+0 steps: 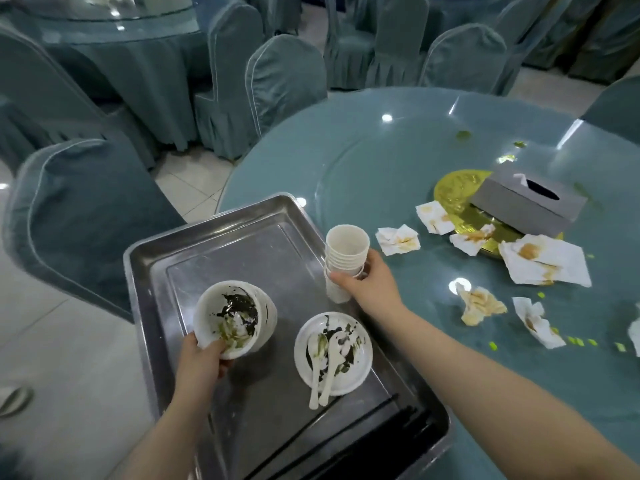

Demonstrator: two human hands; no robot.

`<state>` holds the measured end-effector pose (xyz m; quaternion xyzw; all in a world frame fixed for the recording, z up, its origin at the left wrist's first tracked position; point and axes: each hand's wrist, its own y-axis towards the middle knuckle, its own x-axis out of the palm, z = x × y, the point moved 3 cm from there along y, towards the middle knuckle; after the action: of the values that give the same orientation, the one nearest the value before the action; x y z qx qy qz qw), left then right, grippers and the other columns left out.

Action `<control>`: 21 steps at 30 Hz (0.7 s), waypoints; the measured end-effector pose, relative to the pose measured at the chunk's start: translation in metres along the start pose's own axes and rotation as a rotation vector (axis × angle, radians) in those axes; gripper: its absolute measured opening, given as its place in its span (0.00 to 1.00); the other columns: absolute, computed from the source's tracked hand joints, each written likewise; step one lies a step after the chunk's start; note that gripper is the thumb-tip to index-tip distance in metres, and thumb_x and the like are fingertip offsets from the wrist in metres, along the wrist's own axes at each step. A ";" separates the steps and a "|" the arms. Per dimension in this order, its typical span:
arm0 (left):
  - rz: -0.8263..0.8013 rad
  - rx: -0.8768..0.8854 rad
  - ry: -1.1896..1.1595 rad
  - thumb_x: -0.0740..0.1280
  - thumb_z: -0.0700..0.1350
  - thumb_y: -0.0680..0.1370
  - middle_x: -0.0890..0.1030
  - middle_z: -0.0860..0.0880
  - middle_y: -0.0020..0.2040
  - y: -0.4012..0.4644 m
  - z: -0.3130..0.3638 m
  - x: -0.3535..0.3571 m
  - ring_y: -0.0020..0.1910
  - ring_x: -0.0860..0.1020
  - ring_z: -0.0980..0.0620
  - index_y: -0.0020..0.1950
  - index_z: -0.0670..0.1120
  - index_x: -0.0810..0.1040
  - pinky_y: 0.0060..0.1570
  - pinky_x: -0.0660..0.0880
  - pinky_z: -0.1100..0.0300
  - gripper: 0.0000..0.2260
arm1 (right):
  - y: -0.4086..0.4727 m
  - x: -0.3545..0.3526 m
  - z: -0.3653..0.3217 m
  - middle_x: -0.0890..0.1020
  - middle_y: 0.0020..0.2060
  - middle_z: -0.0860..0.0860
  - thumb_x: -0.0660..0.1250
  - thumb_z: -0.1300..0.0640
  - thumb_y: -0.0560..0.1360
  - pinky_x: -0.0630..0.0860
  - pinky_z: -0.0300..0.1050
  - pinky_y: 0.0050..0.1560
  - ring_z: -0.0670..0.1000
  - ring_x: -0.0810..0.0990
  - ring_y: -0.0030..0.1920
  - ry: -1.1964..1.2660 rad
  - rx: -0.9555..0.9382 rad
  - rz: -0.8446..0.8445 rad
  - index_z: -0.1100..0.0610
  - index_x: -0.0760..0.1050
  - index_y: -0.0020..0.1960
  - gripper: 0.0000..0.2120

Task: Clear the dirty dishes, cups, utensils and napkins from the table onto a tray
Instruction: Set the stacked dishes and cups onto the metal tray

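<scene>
Tray (194, 258) — steel, rectangular, resting over the table's (398, 161) near-left edge, part of it overhanging toward a chair (83, 216). Bowls (232, 318) — a white stack, tilted, dark and green residue inside the top one; held over the tray's left side by the left hand (202, 363), thumb hooked over the near rim, fingers curled beneath. Plate (333, 353) — white, smeared dark, flat on the tray's right half; two white spoons (322, 367) lie in it side by side, handles reaching past its near rim. Cups (344, 258) — a nested white stack, upright at the tray's right edge, whether standing on the tray or the table cannot be told; right hand (369, 284) wrapped around the lower part, thumb on the near side. Chopsticks (398, 415) — dark, along the tray's near-right corner. Napkins (398, 240) — several crumpled, brown-stained, scattered across the table's right part, none on the tray; largest (550, 263) lies just beside the tissue box (530, 202). Tissue box — grey, on a gold disc (453, 192) at the table's middle. Green scraps (581, 341) — near the table's right edge. Further covered chairs and a second table (114, 39) behind
</scene>
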<state>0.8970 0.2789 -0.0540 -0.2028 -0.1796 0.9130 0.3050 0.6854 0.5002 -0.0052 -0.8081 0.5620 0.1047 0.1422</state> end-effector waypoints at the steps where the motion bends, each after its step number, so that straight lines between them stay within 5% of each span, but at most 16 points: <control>1: 0.003 -0.012 0.000 0.62 0.35 0.75 0.78 0.41 0.36 0.005 -0.002 0.003 0.26 0.70 0.50 0.56 0.39 0.73 0.25 0.67 0.60 0.10 | 0.005 0.004 0.001 0.81 0.54 0.43 0.77 0.44 0.63 0.78 0.46 0.53 0.43 0.80 0.52 -0.044 0.008 -0.003 0.48 0.72 0.62 0.30; 8: -0.056 -0.049 0.000 0.64 0.35 0.76 0.80 0.40 0.41 0.033 -0.003 0.036 0.26 0.74 0.49 0.54 0.45 0.72 0.24 0.69 0.60 0.09 | 0.033 0.027 0.011 0.78 0.44 0.37 0.67 0.32 0.67 0.72 0.41 0.40 0.44 0.78 0.46 -0.408 -0.002 -0.067 0.45 0.72 0.60 0.27; 16: -0.145 0.037 0.077 0.63 0.40 0.79 0.80 0.47 0.42 0.040 0.008 0.069 0.30 0.78 0.52 0.49 0.52 0.70 0.25 0.73 0.65 0.07 | 0.052 0.039 0.021 0.79 0.47 0.46 0.58 0.26 0.66 0.70 0.45 0.38 0.51 0.78 0.47 -0.774 -0.060 -0.075 0.48 0.70 0.62 0.34; 21: -0.183 -0.004 0.132 0.64 0.43 0.79 0.81 0.45 0.40 0.035 0.009 0.074 0.27 0.79 0.52 0.56 0.50 0.66 0.25 0.74 0.63 0.09 | 0.047 0.049 0.030 0.67 0.47 0.48 0.55 0.24 0.65 0.68 0.47 0.40 0.53 0.72 0.47 -0.896 -0.018 -0.088 0.53 0.73 0.57 0.37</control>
<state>0.8215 0.2969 -0.0816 -0.2459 -0.1789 0.8657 0.3976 0.6582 0.4522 -0.0548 -0.7075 0.4090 0.4430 0.3686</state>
